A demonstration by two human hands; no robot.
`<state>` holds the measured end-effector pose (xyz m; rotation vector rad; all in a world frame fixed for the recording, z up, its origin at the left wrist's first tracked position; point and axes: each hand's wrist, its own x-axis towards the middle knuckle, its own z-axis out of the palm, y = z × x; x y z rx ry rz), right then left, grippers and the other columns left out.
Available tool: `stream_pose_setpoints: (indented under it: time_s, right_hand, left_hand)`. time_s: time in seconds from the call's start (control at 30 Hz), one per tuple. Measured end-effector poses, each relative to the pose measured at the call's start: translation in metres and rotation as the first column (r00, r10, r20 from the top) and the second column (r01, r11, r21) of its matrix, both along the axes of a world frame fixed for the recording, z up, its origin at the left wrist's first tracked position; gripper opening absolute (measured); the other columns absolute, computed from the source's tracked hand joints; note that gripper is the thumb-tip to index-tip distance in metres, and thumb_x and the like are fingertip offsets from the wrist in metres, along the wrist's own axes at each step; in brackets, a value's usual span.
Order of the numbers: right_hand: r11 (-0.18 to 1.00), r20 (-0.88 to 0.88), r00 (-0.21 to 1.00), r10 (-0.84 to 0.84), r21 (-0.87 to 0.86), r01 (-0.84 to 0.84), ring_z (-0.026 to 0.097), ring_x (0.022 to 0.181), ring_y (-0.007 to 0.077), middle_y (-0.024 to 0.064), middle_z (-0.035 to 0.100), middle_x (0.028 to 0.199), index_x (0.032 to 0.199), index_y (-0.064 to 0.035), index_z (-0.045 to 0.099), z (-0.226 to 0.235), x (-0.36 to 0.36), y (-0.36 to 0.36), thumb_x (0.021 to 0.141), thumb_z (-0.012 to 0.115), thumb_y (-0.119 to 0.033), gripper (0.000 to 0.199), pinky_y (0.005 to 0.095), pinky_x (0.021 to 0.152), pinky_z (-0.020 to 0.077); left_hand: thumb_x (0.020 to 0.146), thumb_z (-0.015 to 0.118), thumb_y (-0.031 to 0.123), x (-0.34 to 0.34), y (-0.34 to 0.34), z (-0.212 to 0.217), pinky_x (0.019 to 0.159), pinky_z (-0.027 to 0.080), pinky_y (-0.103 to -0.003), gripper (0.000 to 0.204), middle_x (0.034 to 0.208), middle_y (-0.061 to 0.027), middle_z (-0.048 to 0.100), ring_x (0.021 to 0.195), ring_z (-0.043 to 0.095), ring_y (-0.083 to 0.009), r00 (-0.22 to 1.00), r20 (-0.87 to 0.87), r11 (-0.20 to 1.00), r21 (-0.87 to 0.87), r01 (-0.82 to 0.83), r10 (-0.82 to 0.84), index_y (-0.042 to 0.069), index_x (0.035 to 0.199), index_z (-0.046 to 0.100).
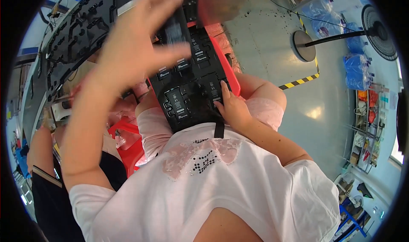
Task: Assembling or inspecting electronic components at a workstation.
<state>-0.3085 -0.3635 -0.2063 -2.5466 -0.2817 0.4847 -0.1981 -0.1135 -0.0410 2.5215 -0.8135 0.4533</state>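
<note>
A black tray lies across my lap, with flat black modules with white print, like battery packs, set in it. My left hand is raised over the tray's far left part, smeared by motion. Its thumb and fingers span a black module whose pale print is streaked. My right hand rests at the tray's near right edge. Its index finger and thumb are apart, touching the module in that corner; the other fingers are mostly hidden.
A red stool or chair shows beyond the tray's right edge. Large black moulded panels stand at the far left. Another person's leg is close on my left. A floor fan stands at the far right, near striped floor tape.
</note>
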Motion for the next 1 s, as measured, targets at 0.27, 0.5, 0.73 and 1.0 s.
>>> stream_pose_setpoints:
  time_s: [0.27, 0.5, 0.73, 1.0]
  right_hand:
    - [0.857, 0.335, 0.789, 0.515, -0.23, -0.462, 0.029, 0.136, 0.0298, 0.0128, 0.029, 0.148, 0.136, -0.0039, 0.04, -0.024, -0.018, -0.025, 0.084, 0.062, -0.023, 0.06, 0.0521, 0.105, 0.0301]
    - [0.897, 0.541, 0.781, 0.311, 0.104, -0.429, 0.035, 0.133, 0.0329, 0.0148, 0.037, 0.144, 0.131, -0.0035, 0.047, 0.019, 0.021, -0.001, 0.083, 0.064, -0.015, 0.053, 0.0479, 0.107, 0.0297]
    - [0.908, 0.9, 0.414, 0.138, 0.052, -0.416, 0.041, 0.128, 0.034, 0.0177, 0.044, 0.137, 0.132, -0.0094, 0.047, 0.143, 0.143, 0.085, 0.079, 0.064, -0.01, 0.056, 0.0497, 0.103, 0.032]
    - [0.779, 0.761, 0.218, 0.611, -0.53, -0.334, 0.057, 0.1, 0.0277, 0.0114, 0.061, 0.102, 0.104, -0.0042, 0.058, 0.13, 0.165, 0.127, 0.076, 0.06, -0.015, 0.03, 0.0584, 0.093, 0.0337]
  left_hand:
    - [0.067, 0.078, 0.033, -0.134, -0.037, -0.159, 0.109, 0.025, -0.05, 0.081, 0.139, -0.0228, 0.035, 0.131, 0.033, -0.0361, 0.911, -0.406, 0.978, 0.208, 0.01, 0.076, -0.001, 0.132, 0.042]
    - [0.081, 0.061, 0.05, -0.149, -0.053, -0.217, 0.113, 0.014, -0.053, 0.079, 0.148, -0.0205, 0.027, 0.139, 0.023, -0.0311, 0.971, -0.178, 0.948, 0.299, -0.104, 0.163, -0.003, 0.136, 0.039]
    - [0.08, 0.064, 0.045, -0.146, -0.059, -0.202, 0.111, 0.015, -0.056, 0.075, 0.149, -0.0229, 0.024, 0.141, 0.019, -0.0332, 0.933, -0.216, 0.934, 0.278, -0.225, 0.289, -0.002, 0.135, 0.042]
    - [0.088, 0.062, 0.039, -0.11, -0.006, -0.159, 0.11, 0.027, -0.044, 0.069, 0.146, -0.0224, 0.032, 0.136, 0.032, -0.0323, 0.799, -0.563, 0.583, -0.584, -0.566, 0.212, 0.0, 0.139, 0.036]
